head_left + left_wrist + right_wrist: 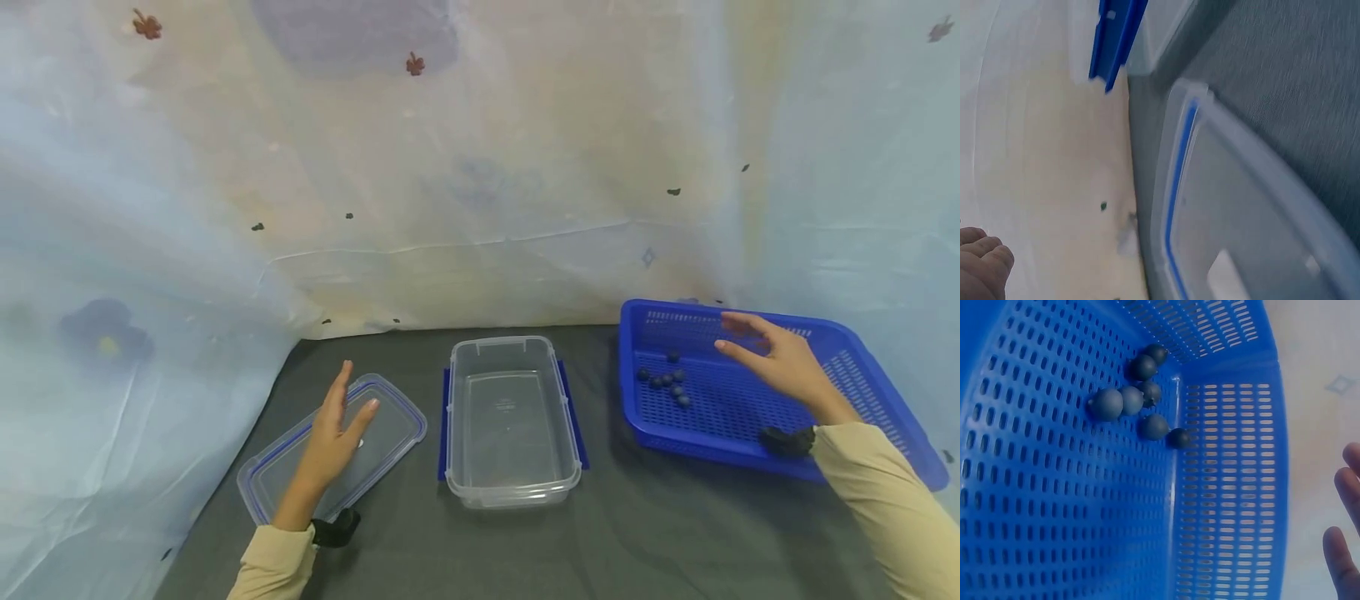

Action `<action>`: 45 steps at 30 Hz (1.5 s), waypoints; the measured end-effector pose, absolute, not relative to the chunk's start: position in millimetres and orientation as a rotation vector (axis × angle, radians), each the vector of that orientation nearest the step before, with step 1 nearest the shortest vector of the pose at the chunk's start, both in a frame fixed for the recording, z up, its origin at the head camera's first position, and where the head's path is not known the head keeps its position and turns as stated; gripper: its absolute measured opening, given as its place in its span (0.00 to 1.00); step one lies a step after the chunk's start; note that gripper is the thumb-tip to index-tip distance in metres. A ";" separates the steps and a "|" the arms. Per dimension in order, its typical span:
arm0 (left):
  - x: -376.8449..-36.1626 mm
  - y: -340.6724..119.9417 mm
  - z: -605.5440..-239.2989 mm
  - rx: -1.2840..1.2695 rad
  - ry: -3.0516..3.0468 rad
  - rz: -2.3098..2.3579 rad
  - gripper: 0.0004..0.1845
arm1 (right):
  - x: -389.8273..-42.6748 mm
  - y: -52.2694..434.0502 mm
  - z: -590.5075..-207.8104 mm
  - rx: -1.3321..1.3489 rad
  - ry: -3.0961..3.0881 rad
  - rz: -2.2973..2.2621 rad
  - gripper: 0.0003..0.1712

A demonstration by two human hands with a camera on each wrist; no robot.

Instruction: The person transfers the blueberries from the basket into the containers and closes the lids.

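My right hand (780, 362) hovers over the blue basket (757, 454), its thumb and fingers apart with nothing between them. Several small dark round balls (1107, 404) lie in a loose cluster on the basket's perforated floor. Above the clear lid (390, 433), which has a blue seal, hangs my left hand (327, 442) with its fingers straight and the thumb spread away. It holds nothing. Between the hands stands a clear rectangular container (504, 425) without its lid on, and blue side clips (573, 417) flank it.
A dark grey cloth (517, 554) covers the table. Behind it and along the left hangs a pale patterned sheet (480, 167). The basket stands at the right, near the table's back edge.
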State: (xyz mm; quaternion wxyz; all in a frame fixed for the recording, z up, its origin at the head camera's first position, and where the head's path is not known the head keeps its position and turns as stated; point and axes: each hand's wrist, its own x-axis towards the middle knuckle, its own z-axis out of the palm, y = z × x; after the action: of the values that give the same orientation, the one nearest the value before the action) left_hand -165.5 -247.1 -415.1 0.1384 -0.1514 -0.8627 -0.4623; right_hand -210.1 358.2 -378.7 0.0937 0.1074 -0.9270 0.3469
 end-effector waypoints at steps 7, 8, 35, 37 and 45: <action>-159.3 -224.2 -427.8 -0.452 -2.507 -1.473 0.38 | -221.8 360.8 -390.2 0.302 -2.762 1.038 0.30; -158.8 -221.1 -429.6 -0.458 -2.496 -1.497 0.38 | -223.9 361.3 -392.2 0.310 -2.759 1.042 0.30; -143.5 -164.2 -480.5 -0.769 -2.365 -1.707 0.47 | -257.7 363.8 -424.6 0.378 -3.022 1.163 0.28; -143.8 -162.5 -483.6 -0.802 -2.359 -1.741 0.49 | -258.4 365.0 -426.8 0.383 -3.034 1.158 0.28; -141.9 -157.4 -486.5 -0.726 -2.494 -1.725 0.62 | -261.4 363.1 -438.5 0.397 -3.038 1.208 0.27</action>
State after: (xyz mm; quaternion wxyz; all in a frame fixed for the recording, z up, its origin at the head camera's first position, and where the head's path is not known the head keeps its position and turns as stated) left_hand -141.9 -157.4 -486.5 0.0118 -0.2329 -0.7998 -0.5531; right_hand -261.4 363.1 -438.5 -0.0757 0.1201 -0.9198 0.3658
